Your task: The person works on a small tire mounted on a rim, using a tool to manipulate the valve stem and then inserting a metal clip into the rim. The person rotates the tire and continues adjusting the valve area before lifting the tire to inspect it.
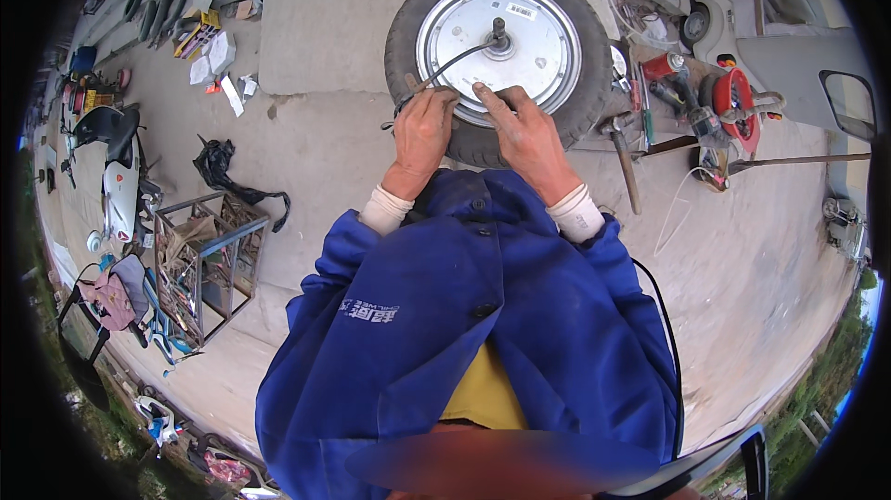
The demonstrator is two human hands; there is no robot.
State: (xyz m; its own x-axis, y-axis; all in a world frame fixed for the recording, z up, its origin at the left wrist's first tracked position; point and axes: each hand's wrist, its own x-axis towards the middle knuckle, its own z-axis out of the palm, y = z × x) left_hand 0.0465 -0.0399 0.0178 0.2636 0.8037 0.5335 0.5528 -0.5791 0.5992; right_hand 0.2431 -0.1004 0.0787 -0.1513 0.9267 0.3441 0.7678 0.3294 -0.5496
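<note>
Wheel (506,56) lies flat at twelve o'clock, likely heavy; its grippy-looking tire (595,54) suits holds at three and nine. Left hand (424,133) apparently pinches the cable (456,61); right hand (534,142), unclenched, overlaps six o'clock.

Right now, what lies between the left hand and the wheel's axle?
In the head view, a black cable curves from the axle across part of the silver hub face toward the left hand.

Silver hub (531,54), dark-grey tyre (405,36), black cable (456,62), blue jacket (418,268), yellow shirt (484,390), off-white cuffs (387,209)
</note>
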